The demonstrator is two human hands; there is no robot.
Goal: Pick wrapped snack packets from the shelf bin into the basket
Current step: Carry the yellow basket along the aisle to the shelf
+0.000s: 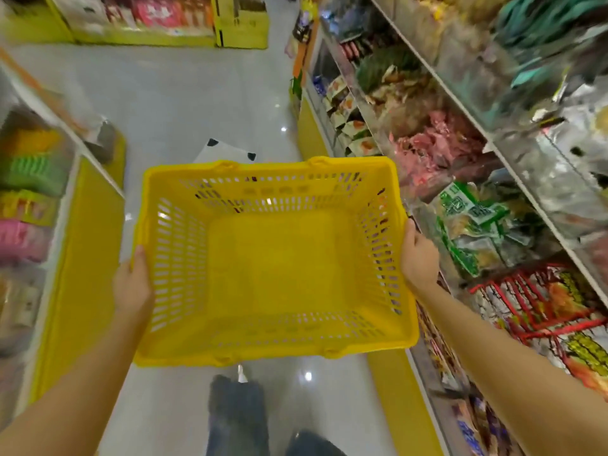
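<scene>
My left hand [133, 284] grips the left rim of the yellow basket [279, 274], thumb laid over its edge. My right hand [418, 255] clasps the right rim the same way, so both are taken up with carrying. The basket hangs level between them and holds nothing. I judge the task not begun, with every packet yet to be picked. Just right of the basket, the shelf bins hold wrapped snacks: green packets [473, 222] beside the right hand, pink packets [437, 143] past the basket's far corner, and red-printed packets [539, 301] nearer me. One hand must let go before any picking.
</scene>
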